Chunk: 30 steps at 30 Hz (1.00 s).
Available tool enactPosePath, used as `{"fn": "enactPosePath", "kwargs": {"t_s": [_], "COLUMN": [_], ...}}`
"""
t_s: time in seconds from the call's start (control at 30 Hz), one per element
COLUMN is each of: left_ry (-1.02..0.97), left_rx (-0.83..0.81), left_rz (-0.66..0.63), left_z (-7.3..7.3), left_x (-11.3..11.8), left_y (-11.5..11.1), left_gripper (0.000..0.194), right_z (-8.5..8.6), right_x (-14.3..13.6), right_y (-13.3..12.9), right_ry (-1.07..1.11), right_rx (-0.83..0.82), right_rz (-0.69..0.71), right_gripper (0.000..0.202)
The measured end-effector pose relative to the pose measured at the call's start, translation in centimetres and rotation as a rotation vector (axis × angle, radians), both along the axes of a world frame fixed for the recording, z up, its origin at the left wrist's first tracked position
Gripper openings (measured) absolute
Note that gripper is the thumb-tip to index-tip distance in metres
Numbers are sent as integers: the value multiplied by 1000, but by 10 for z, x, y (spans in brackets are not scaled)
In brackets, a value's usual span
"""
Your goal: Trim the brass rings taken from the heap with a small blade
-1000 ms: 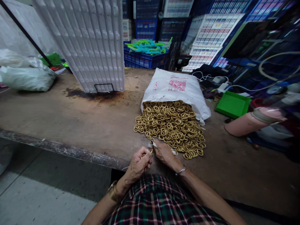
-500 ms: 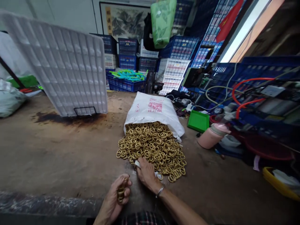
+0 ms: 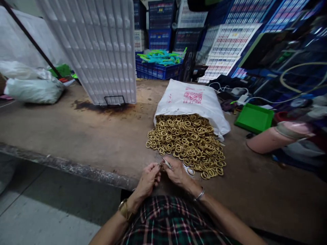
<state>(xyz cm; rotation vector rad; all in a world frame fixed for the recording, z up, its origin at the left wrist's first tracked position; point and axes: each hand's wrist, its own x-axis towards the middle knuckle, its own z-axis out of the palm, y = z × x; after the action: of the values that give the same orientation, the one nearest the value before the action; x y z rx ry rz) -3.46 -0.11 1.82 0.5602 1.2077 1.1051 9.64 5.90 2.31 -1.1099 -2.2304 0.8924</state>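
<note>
A heap of brass-coloured rings (image 3: 189, 139) spills from the mouth of a white woven sack (image 3: 176, 98) onto the table. In front of the heap, my two hands meet fingertip to fingertip. My left hand (image 3: 149, 178) is closed with curled fingers; the rings seen in it a moment before are now mostly hidden. My right hand (image 3: 177, 173) is closed around a small pale tool (image 3: 167, 163) with a dark, narrow tip, its exact kind unclear. A loose ring (image 3: 190, 171) lies on a white scrap beside my right hand.
A ribbed white panel (image 3: 102, 51) leans upright at the back left on a black wire stand (image 3: 114, 100). To the right are a green tray (image 3: 254, 118) and a pink bottle (image 3: 268, 139). Stacked crates (image 3: 159, 39) stand behind; the table's worn front edge (image 3: 76, 170) runs left.
My right hand has drawn back from the heap's front edge to meet my left hand. The left hand's fingers have turned, hiding its rings. The view has tilted down and turned left.
</note>
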Motion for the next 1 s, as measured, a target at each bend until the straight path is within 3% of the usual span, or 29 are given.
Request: {"fn": "enactPosePath", "kwargs": {"t_s": [0.13, 0.27, 0.43, 0.53, 0.7, 0.9, 1.0], "left_ry": [59, 163, 292, 288, 248, 91, 36], "left_rx": [43, 98, 156, 139, 112, 60, 65], "left_rz": [-4, 41, 127, 147, 107, 8, -16], "left_z": [-3, -4, -4, -4, -1, 0, -3], "left_x": [0, -1, -2, -2, -2, -2, -3], "left_y": [-1, -1, -1, -2, -5, -8, -8], "left_gripper": [38, 34, 31, 32, 33, 34, 33], "right_z": [0, -2, -3, -3, -8, -9, -6], "right_x": [-6, -11, -12, -12, -12, -11, -11], "right_y": [-3, -5, -10, -13, -9, -2, -2], "right_ry": [56, 177, 342, 442, 440, 228, 175], "right_rx": [-139, -332, -873, -1022, -923, -449, -377], "right_rz": [-24, -132, -161, -133, -162, -150, -109], "right_gripper": [18, 17, 34, 38, 32, 19, 17]}}
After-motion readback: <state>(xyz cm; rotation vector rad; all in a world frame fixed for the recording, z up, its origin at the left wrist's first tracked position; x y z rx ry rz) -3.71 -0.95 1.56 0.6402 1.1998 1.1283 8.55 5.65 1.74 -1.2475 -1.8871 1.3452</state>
